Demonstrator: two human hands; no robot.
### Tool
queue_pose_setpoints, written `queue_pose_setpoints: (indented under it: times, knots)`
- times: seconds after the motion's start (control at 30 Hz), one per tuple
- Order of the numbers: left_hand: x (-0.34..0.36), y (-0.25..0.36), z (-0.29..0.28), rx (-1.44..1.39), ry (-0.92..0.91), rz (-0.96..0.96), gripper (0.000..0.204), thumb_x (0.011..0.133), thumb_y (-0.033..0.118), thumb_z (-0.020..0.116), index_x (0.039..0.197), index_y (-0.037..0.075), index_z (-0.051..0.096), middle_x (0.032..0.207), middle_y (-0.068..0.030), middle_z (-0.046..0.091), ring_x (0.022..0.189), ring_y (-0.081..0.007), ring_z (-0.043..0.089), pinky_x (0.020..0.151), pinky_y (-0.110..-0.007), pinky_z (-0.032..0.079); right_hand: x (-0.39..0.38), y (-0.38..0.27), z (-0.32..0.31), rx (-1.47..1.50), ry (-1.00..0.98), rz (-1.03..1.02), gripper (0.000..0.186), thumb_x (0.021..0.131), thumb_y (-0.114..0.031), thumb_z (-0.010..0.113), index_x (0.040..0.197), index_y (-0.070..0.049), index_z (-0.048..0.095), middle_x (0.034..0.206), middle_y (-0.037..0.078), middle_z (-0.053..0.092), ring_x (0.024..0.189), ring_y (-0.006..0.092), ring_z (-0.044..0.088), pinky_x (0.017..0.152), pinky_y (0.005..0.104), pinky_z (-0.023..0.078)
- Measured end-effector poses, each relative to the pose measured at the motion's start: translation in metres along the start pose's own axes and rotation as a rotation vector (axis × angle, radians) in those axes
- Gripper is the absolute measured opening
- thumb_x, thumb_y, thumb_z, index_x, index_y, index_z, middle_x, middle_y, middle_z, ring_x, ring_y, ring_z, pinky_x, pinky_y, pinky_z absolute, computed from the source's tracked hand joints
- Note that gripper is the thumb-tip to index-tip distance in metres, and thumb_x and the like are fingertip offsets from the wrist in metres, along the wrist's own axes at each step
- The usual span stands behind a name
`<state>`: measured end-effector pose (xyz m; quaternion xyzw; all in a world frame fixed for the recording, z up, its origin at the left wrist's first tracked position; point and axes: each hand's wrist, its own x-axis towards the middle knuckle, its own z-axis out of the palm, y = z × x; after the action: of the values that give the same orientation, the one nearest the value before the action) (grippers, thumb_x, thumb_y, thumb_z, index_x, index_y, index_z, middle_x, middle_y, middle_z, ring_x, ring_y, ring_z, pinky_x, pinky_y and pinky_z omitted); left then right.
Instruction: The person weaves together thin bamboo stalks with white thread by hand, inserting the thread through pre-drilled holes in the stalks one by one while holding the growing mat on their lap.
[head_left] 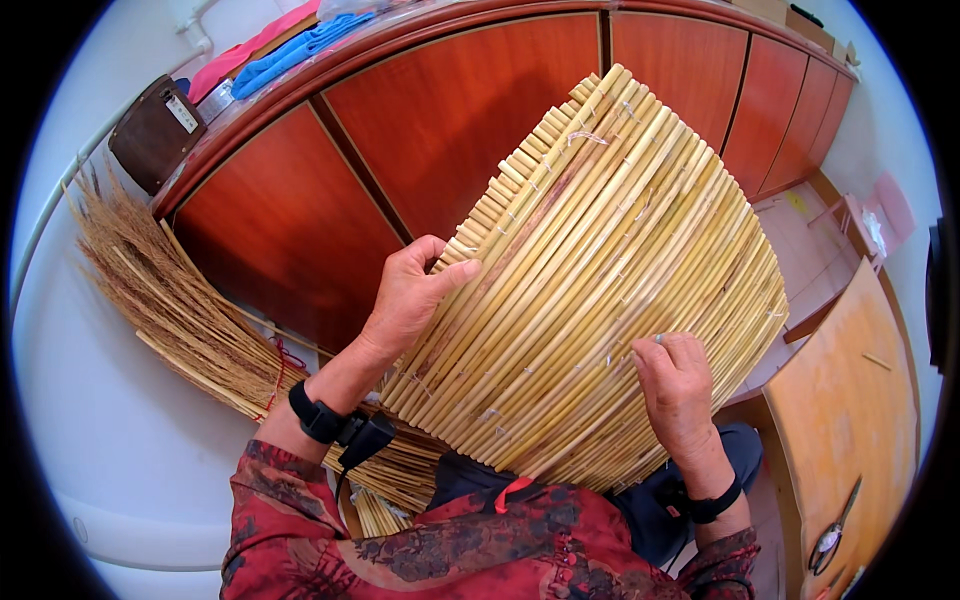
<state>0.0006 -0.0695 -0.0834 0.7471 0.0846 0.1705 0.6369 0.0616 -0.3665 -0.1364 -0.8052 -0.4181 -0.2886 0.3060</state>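
A large mat of straight yellow reed stalks [560, 290] leans across my lap, its stalks running side by side and tied with short bits of pale thread. My left hand [408, 295] grips its left edge, thumb on the front face and fingers behind, where a second layer of cut stalk ends shows. Over the lower right part of the mat, my right hand [676, 390] is closed, with thumb and curled fingers together. Whatever it pinches, if anything, is too small to make out.
Feathery reeds [175, 290] tied with red string lie at the left. Red wooden cabinets [460, 110] stand behind the mat. To the right is a wooden table [850, 400] with scissors [830, 540] and a short stalk piece [877, 361]. A brown case [152, 138] sits at the upper left.
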Motion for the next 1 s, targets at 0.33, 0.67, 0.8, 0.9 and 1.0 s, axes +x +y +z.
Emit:
queue_pose_setpoints:
  times: [0.33, 0.67, 0.8, 0.9, 1.0]
  knots:
    - [0.0, 0.007, 0.001, 0.058, 0.014, -0.012, 0.02, 0.086, 0.016, 0.071, 0.093, 0.001, 0.061, 0.084, -0.0034, 0.065, 0.074, -0.0055, 0.058, 0.067, -0.021, 0.05, 0.031, -0.015, 0.009, 0.068, -0.053, -0.131, 0.014, 0.076, -0.005, 0.065, 0.09, -0.005, 0.062, 0.076, 0.008, 0.054, 0.073, 0.0243, 0.055, 0.065, 0.0344, 0.044]
    - [0.005, 0.011, 0.017, 0.266, 0.062, 0.071, 0.028, 0.078, 0.018, 0.076, 0.092, -0.001, 0.063, 0.085, -0.0088, 0.068, 0.077, -0.0116, 0.063, 0.071, -0.027, 0.051, 0.112, -0.03, 0.045, 0.077, 0.022, -0.374, 0.019, 0.074, -0.009, 0.059, 0.092, -0.002, 0.059, 0.077, 0.008, 0.051, 0.072, 0.0245, 0.053, 0.065, 0.0346, 0.045]
    - [0.013, 0.013, 0.02, 0.347, 0.047, 0.084, 0.028, 0.077, 0.019, 0.076, 0.091, -0.002, 0.063, 0.083, -0.0091, 0.066, 0.077, -0.0126, 0.062, 0.071, -0.028, 0.051, 0.124, -0.02, 0.059, 0.017, 0.057, -0.452, 0.014, 0.074, -0.01, 0.058, 0.086, -0.003, 0.056, 0.077, 0.008, 0.05, 0.072, 0.025, 0.054, 0.066, 0.0349, 0.046]
    - [0.016, 0.009, 0.02, 0.408, 0.036, 0.111, 0.027, 0.079, 0.018, 0.076, 0.092, -0.001, 0.063, 0.081, -0.0066, 0.066, 0.077, -0.0096, 0.061, 0.069, -0.027, 0.05, 0.132, -0.02, 0.062, 0.018, 0.048, -0.465, 0.01, 0.074, -0.011, 0.058, 0.079, -0.005, 0.052, 0.074, 0.008, 0.048, 0.072, 0.0247, 0.053, 0.065, 0.0347, 0.045]
    - [0.019, 0.012, 0.023, 0.498, 0.036, 0.134, 0.028, 0.078, 0.019, 0.077, 0.09, -0.002, 0.063, 0.081, -0.0088, 0.066, 0.076, -0.0104, 0.061, 0.067, -0.029, 0.049, 0.139, -0.019, 0.059, 0.012, 0.001, -0.534, 0.009, 0.074, -0.011, 0.058, 0.078, -0.006, 0.051, 0.073, 0.007, 0.046, 0.07, 0.0241, 0.052, 0.063, 0.0347, 0.044]
